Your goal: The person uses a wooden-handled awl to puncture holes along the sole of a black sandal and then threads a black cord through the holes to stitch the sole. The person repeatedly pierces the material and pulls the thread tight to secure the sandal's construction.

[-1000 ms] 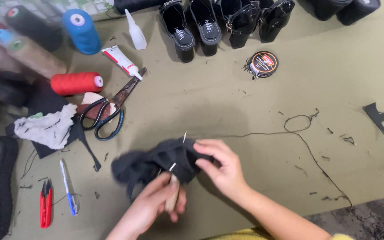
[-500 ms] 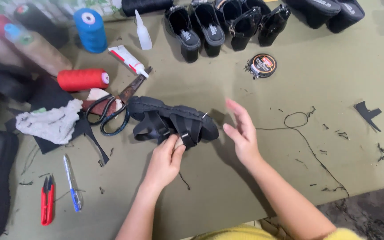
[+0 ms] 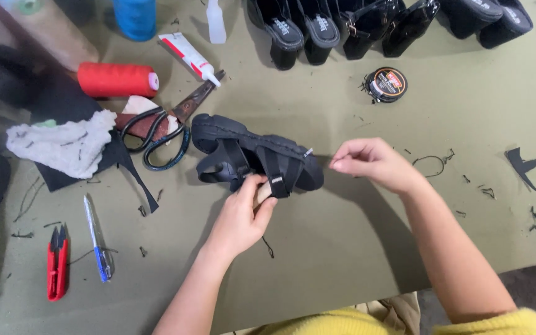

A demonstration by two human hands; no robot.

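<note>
A black strappy sandal (image 3: pixel 255 155) lies on the olive table (image 3: pixel 355 248) in the middle of the view. My left hand (image 3: pixel 240 217) reaches it from below and is closed on a pale wooden tool handle (image 3: pixel 263 193) pressed against a strap. A small metal tip (image 3: pixel 308 152) sticks out of the sandal's right side. My right hand (image 3: pixel 373 162) hovers just right of the sandal, thumb and fingertips pinched together; anything between them is too thin to see. A loop of black thread (image 3: pixel 430 162) lies on the table beside that wrist.
Left of the sandal are scissors (image 3: pixel 156 133), a white rag (image 3: pixel 63 146), a red spool (image 3: pixel 116 79), a glue tube (image 3: pixel 190 59), red snips (image 3: pixel 57 267) and a blue pen (image 3: pixel 97 239). Black shoes (image 3: pixel 317 28) line the back. A thread reel (image 3: pixel 386 84) lies at the back right.
The sandal has gone from bunched between both hands to lying stretched out on the table. My right hand has let go of it and drawn off to the right, pinched.
</note>
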